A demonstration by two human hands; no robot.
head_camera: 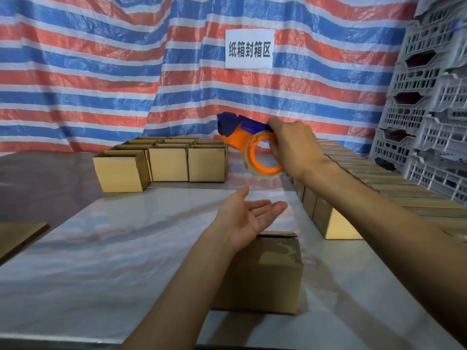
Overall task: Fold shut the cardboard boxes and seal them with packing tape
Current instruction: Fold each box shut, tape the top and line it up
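Note:
A closed cardboard box (265, 274) sits on the table in front of me, its flaps folded down. My left hand (246, 218) hovers just above the box's far edge, palm up with fingers straight, holding nothing. My right hand (295, 147) grips an orange and blue tape dispenser (250, 145), raised in the air above the table beyond the box. A clear strip of tape (288, 205) appears to run down from the dispenser toward the box.
A group of open-topped boxes (166, 160) stands at the back of the table (113, 248). A long row of boxes (366, 193) runs along the right side. Grey plastic crates (429, 97) are stacked at the far right. A flat cardboard piece (17, 238) lies at the left edge.

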